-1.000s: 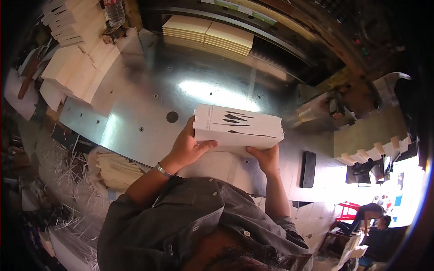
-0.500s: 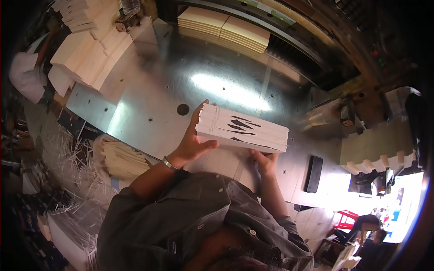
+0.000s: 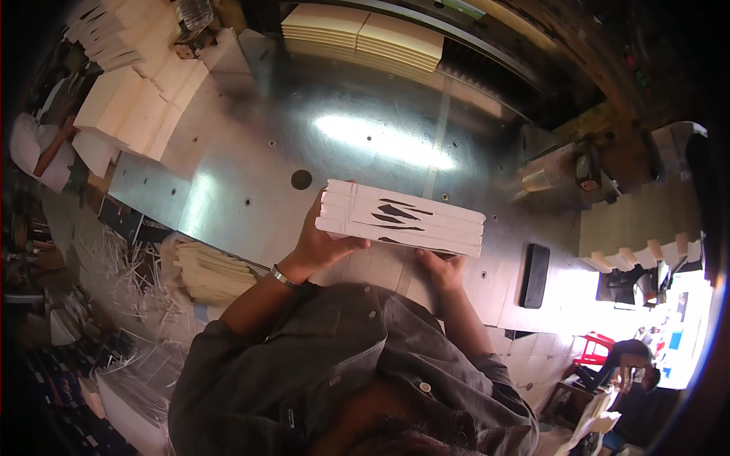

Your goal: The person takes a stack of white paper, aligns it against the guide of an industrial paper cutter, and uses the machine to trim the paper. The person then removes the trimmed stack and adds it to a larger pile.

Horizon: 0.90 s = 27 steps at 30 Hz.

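Observation:
Near the front of a shiny metal table (image 3: 251, 163), both my hands hold up a stack of white paper booklets (image 3: 449, 220). Black slanted marks run across its side facing up. My left hand (image 3: 323, 245) clasps the left end, thumb along the near edge and fingers mostly hidden behind. At the near right, my right hand (image 3: 441, 267) grips the stack, its thumb against the near side and the other fingers out of sight beneath. A black phone (image 3: 535, 275) lies on the table to the right of that hand.
Pale cut paper stacks (image 3: 327, 29) sit at the back, with taller piles (image 3: 133, 106) at left and another stack (image 3: 631, 228) at right. Paper strips (image 3: 141, 277) litter the lower left. People are at the far left (image 3: 38, 152) and lower right (image 3: 631, 357), near a red stool (image 3: 595, 348).
The stack and my hands have shifted slightly left, and the stack's marked side is tilted a little differently. Both hands keep their hold. The whole view has shifted slightly.

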Each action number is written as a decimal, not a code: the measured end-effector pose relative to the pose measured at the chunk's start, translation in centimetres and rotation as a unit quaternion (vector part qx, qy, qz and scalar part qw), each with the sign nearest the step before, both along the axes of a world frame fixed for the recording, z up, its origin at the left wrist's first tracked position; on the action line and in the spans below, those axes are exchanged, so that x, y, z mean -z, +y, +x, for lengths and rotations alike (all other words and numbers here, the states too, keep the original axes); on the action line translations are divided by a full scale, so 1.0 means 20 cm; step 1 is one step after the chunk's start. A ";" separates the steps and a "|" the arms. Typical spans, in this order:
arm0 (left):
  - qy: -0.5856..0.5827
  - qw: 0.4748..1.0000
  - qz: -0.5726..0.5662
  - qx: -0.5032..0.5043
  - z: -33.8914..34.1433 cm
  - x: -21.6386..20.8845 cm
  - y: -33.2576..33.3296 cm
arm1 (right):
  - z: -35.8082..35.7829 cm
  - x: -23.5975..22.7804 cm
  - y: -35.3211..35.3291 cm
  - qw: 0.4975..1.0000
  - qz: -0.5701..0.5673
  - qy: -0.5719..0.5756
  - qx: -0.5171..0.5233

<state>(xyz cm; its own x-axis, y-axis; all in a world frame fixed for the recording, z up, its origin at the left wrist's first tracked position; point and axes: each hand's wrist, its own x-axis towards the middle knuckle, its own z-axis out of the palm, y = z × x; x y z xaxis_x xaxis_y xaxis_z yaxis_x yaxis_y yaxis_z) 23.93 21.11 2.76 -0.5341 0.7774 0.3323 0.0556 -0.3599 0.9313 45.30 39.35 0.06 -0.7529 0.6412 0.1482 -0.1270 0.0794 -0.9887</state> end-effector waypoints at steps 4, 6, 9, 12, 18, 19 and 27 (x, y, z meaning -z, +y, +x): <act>-0.047 0.998 0.040 0.024 -0.01 -0.05 0.02 | -0.04 -0.07 -0.04 0.994 -0.080 0.076 -0.002; -0.035 0.999 0.019 0.028 -0.02 -0.05 0.00 | -0.03 -0.03 -0.03 0.991 -0.123 0.056 -0.020; -0.002 0.998 -0.048 0.043 -0.05 -0.07 -0.01 | -0.04 -0.04 0.00 0.998 -0.047 -0.032 -0.020; 0.089 0.992 -0.085 0.034 -0.09 -0.05 -0.03 | -0.04 -0.11 0.07 0.963 0.216 -0.154 -0.040; 0.244 0.957 -0.157 0.020 -0.11 -0.07 -0.03 | -0.04 -0.11 0.08 0.955 0.258 -0.142 -0.006; 0.243 0.955 -0.167 0.027 -0.11 -0.07 -0.04 | -0.03 -0.10 0.08 0.956 0.258 -0.142 -0.004; 0.195 0.965 -0.173 0.037 -0.12 -0.04 -0.03 | -0.02 -0.06 0.08 0.959 0.230 -0.164 0.002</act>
